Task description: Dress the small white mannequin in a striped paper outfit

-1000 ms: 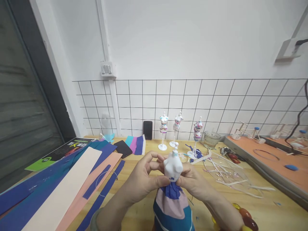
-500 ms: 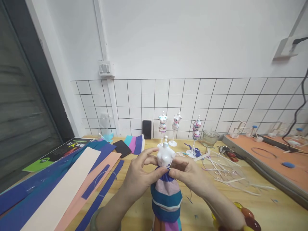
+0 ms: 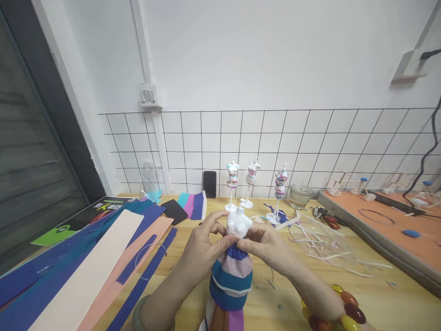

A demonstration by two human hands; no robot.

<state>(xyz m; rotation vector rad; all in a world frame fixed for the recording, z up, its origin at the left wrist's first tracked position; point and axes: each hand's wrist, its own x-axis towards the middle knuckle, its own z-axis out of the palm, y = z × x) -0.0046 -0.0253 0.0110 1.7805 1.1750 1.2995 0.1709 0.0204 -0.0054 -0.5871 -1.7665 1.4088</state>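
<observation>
Between my hands stands a small white dress-form mannequin (image 3: 238, 223), leaning a little. A gathered striped skirt (image 3: 233, 276) in blue, pink, teal and white hangs from its waist. My left hand (image 3: 206, 239) is closed at the left of the waist, its thumb pressed on the skirt's top edge and fingers behind the torso. From the right, my right hand (image 3: 265, 246) pinches the same gathered waistband, thumb near the other thumb. Brown and purple strips show below the skirt. The fingertips behind the mannequin are hidden.
Three small mannequins with painted torsos (image 3: 280, 184) stand at the back, beside a glass bowl (image 3: 301, 196). Long fabric strips (image 3: 86, 271) cover the left side. A phone (image 3: 210, 184) leans on the wall. Thin ribbons (image 3: 324, 243) and an orange-topped board (image 3: 389, 234) lie right.
The mannequin has tilted, its skirt and lower end swinging left and its neck shifting slightly right. Both hands keep their grip at the waist.
</observation>
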